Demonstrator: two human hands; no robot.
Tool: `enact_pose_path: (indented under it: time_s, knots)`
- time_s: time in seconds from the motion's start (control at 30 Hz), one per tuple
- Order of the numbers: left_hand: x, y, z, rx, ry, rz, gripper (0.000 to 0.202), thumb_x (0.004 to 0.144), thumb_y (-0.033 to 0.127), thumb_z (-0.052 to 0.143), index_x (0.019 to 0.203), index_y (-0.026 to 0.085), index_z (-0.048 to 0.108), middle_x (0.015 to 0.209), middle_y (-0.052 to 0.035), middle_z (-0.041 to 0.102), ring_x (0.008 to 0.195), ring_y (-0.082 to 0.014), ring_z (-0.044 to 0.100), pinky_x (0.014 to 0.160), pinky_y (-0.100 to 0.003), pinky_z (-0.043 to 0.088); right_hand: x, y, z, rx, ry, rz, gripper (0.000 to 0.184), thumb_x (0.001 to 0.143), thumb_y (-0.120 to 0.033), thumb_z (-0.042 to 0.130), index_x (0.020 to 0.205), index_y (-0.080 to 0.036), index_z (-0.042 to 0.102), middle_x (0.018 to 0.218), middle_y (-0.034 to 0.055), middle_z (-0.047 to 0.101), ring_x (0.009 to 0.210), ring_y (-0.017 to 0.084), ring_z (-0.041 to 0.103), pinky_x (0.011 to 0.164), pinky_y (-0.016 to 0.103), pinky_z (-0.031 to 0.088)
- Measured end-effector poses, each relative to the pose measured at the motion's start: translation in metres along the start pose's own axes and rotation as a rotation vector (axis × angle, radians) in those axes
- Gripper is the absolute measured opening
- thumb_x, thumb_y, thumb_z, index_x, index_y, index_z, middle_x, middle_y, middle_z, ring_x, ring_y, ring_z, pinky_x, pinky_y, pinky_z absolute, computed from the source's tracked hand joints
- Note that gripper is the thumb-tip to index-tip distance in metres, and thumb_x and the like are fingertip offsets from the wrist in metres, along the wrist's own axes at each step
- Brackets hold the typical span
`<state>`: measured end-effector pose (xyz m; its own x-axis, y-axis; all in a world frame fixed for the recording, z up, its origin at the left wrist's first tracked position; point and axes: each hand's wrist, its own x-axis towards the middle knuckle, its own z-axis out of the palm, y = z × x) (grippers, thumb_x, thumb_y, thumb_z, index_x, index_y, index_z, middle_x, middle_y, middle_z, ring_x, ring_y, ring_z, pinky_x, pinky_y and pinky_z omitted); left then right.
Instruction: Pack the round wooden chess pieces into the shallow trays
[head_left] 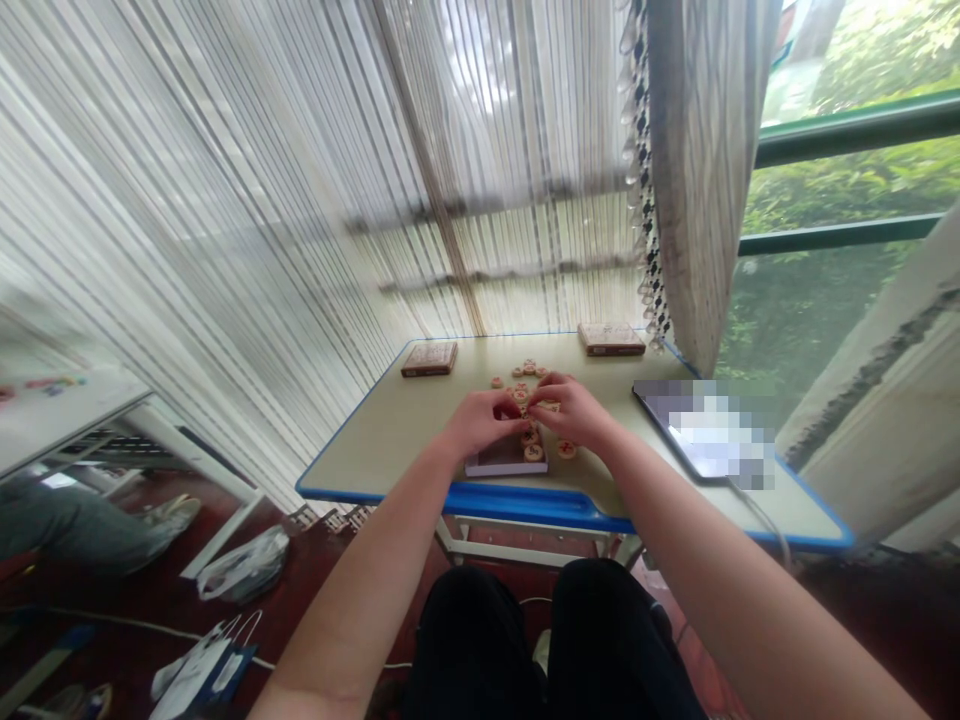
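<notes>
Bare forearms point(375, 560), two, reaching from the bottom edge of my feed; dark-trousered knees point(474, 640) between them.

Left hand point(484, 420): one, thumb and fingers curled toward the right hand. Right hand point(570, 408): one, fingertips drawn in to meet the left's. Whether either pinches a disc, I cannot tell; the fingers cover the spot.

Box tray point(491, 462): one, shallow, open, just under the left hand. Game discs point(532, 453): round, marked; some in the tray, at its right end below the fingertips, more on the table point(367, 440) beyond both hands. Loose disc point(566, 449): one, just below the right hand, outside the tray.

Closed boxes, two: brown box point(429, 358) beyond and left of the left hand; second box point(611, 338) beyond the right. Tablet point(701, 430): one, right of the right hand, cable attached.

Step in hand, by my judgement: handling discs at the tray. Any next move calls for a light fingertip pinch, clear of neighbouring discs.
</notes>
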<state>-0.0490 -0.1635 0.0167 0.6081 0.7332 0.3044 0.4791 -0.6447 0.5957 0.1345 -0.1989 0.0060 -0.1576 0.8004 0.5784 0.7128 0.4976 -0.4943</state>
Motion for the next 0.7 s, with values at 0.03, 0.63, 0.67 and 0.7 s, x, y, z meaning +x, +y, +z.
enact_pose_path:
  time_s: [0.03, 0.63, 0.67, 0.7]
  knots:
    - [-0.0008, 0.0005, 0.0004, 0.006, 0.003, 0.005, 0.031, 0.067, 0.046, 0.065, 0.079, 0.017, 0.067, 0.074, -0.0006, 0.066, 0.065, -0.0125, 0.057, 0.059, -0.023, 0.042, -0.0006, -0.0002, -0.0006, 0.006, -0.028, 0.015, 0.014, 0.073, -0.027, 0.059, 0.074, -0.020, 0.071, 0.082, 0.0048, 0.059, 0.079, 0.017, 0.056, 0.075, 0.029, 0.044]
    - [-0.0052, -0.0042, 0.0030, 0.045, -0.014, 0.011, 0.026, 0.075, 0.038, 0.056, 0.085, 0.019, 0.072, 0.075, -0.0014, 0.069, 0.067, -0.0132, 0.060, 0.062, -0.022, 0.044, -0.0071, -0.0024, 0.0009, 0.051, -0.147, 0.152, 0.016, 0.070, -0.017, 0.056, 0.074, -0.021, 0.071, 0.073, -0.0001, 0.066, 0.068, 0.013, 0.057, 0.064, 0.023, 0.043]
    - [-0.0063, -0.0047, 0.0024, 0.052, -0.012, -0.003, 0.025, 0.074, 0.035, 0.056, 0.084, 0.018, 0.072, 0.074, -0.0013, 0.069, 0.066, -0.0130, 0.060, 0.061, -0.022, 0.044, -0.0071, -0.0021, 0.0012, 0.053, -0.143, 0.149, 0.016, 0.070, -0.016, 0.056, 0.074, -0.021, 0.071, 0.073, 0.0000, 0.066, 0.067, 0.013, 0.057, 0.063, 0.023, 0.043]
    - [-0.0074, -0.0051, 0.0017, 0.062, -0.016, -0.021, 0.024, 0.072, 0.032, 0.056, 0.083, 0.018, 0.072, 0.073, -0.0011, 0.069, 0.065, -0.0128, 0.059, 0.060, -0.022, 0.044, -0.0072, -0.0018, 0.0014, 0.055, -0.140, 0.148, 0.016, 0.070, -0.016, 0.056, 0.074, -0.021, 0.071, 0.074, 0.0000, 0.066, 0.066, 0.013, 0.057, 0.063, 0.023, 0.043]
